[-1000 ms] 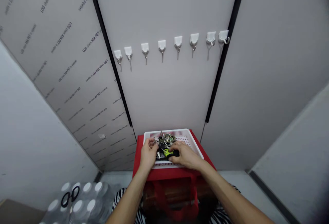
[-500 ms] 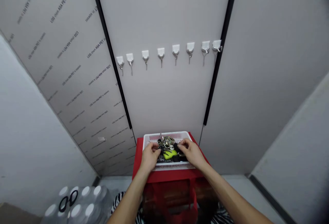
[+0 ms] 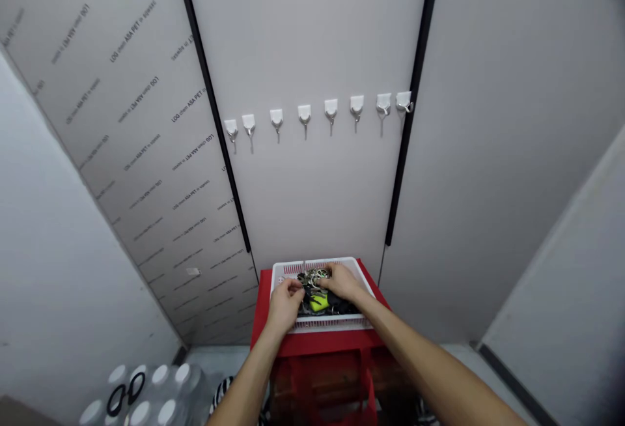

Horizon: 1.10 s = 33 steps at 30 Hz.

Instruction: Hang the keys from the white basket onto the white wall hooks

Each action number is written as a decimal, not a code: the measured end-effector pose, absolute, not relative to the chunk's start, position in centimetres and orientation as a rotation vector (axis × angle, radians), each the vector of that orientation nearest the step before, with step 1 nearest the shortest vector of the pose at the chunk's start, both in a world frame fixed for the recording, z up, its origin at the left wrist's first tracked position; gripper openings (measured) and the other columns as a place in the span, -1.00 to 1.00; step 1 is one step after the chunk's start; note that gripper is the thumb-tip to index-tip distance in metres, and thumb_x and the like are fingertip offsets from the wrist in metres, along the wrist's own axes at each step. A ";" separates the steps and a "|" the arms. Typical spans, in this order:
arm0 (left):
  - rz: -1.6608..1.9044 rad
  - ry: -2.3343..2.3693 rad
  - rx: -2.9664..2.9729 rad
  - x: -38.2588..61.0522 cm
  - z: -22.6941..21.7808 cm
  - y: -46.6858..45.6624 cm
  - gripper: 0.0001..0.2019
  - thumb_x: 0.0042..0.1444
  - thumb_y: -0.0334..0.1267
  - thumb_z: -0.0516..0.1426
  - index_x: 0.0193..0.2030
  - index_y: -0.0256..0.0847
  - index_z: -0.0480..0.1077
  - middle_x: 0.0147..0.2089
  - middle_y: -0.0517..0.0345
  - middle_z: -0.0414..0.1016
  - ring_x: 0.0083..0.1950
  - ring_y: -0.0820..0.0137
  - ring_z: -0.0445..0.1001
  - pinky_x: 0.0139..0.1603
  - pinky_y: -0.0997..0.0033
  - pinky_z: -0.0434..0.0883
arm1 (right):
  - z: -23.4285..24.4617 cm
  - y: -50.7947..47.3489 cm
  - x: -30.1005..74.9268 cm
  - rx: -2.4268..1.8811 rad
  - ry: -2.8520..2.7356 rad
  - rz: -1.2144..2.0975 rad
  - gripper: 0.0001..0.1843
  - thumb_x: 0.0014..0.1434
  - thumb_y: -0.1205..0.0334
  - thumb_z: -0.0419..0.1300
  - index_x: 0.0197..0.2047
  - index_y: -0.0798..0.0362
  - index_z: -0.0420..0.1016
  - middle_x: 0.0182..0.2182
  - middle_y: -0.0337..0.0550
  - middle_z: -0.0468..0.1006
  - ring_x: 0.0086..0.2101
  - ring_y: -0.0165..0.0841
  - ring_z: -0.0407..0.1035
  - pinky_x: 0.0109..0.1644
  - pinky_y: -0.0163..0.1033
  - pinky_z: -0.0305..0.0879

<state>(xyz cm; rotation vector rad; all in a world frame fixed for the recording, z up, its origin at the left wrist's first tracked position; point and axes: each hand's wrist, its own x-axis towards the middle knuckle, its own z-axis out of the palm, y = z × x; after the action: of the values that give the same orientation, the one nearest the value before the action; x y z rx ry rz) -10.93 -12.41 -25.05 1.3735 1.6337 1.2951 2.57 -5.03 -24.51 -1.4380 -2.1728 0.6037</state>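
A white slotted basket [image 3: 283, 268] sits on a red stand [image 3: 261, 309] against the wall. Inside lies a tangle of metal key rings and keys [image 3: 312, 277] with black fobs and a yellow-green tag [image 3: 318, 301]. My left hand [image 3: 284, 303] rests at the basket's left side, fingers curled and pinched at the edge of the pile. My right hand [image 3: 342, 281] reaches over the pile from the right, fingers closed on the key rings at its top. What exactly each hand grips is too small to see.
A row of several white adhesive hooks [image 3: 303, 113] runs across the grey wall panel above the basket, all bare. Black vertical strips [image 3: 400, 172] frame that panel. A pack of white-capped bottles [image 3: 141, 393] stands on the floor at lower left.
My right hand moved up and left from the pile's right side onto the key rings at its top. The left hand stayed at the left edge. The camera tilted slightly.
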 end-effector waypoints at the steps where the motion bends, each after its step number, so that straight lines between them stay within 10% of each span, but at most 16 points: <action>1: 1.301 1.637 1.375 -10.9 -25.0 -12.4 -0.96 -0.26 -0.39 0.02 -0.55 -0.27 0.24 -0.58 0.24 0.27 -0.52 0.54 0.23 -0.48 0.58 0.17 | -24.6 -5.1 2.6 -1.429 -2.155 0.576 -0.78 -0.24 0.21 0.04 -0.46 0.12 0.32 -0.51 -0.13 0.42 -0.48 -0.38 0.27 -0.44 -0.35 0.08; 17: 1.501 1.402 1.445 -10.0 -21.1 -11.1 -0.72 -0.27 -0.37 0.06 -0.30 -0.28 0.27 -0.30 0.09 0.34 -0.30 0.47 0.27 -0.27 0.51 0.19 | -17.1 -7.2 2.6 -0.882 -1.806 1.150 -0.88 -0.20 0.25 0.03 -0.54 0.12 0.17 -0.66 -0.36 0.21 -0.64 -0.57 0.12 -0.57 -0.42 0.08; 33: 1.337 1.329 1.342 -11.9 -15.8 -12.3 -0.94 -0.29 -0.35 0.02 -0.64 -0.31 0.27 -0.70 0.29 0.23 -0.66 0.61 0.10 -0.60 0.59 0.04 | -14.7 -7.8 2.9 -0.964 -1.811 1.199 -0.85 -0.21 0.24 0.04 -0.50 0.14 0.20 -0.66 -0.33 0.27 -0.67 -0.57 0.16 -0.59 -0.42 0.09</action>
<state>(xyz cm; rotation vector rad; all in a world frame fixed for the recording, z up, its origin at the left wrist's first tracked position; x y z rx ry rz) -11.88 -12.31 -15.76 1.3424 1.3294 1.3366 2.86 -7.76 -14.71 -0.9642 -1.8111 1.1990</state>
